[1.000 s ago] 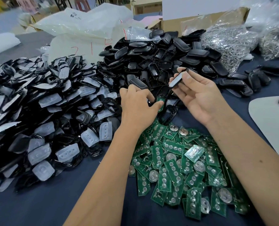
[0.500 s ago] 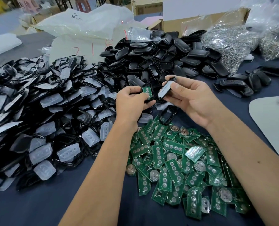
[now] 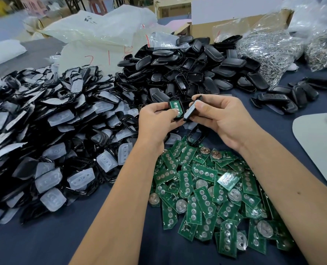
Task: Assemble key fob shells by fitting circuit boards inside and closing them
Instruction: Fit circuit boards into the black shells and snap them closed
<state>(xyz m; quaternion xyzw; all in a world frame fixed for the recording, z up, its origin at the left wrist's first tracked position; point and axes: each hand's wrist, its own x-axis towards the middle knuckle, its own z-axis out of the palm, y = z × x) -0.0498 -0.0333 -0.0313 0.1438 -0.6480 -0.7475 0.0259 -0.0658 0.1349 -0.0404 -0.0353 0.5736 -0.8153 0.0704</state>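
Green board already in one black shell half, pinched by left hand. Other half pinched by right hand, above tabletop middle. Not closed yet. Big piles left.

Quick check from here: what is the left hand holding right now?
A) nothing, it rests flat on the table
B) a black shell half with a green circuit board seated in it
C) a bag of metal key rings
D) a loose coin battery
B: the left hand grips a black shell half with a green circuit board lying inside it, facing the camera, beside the other shell half pinched in the right hand.
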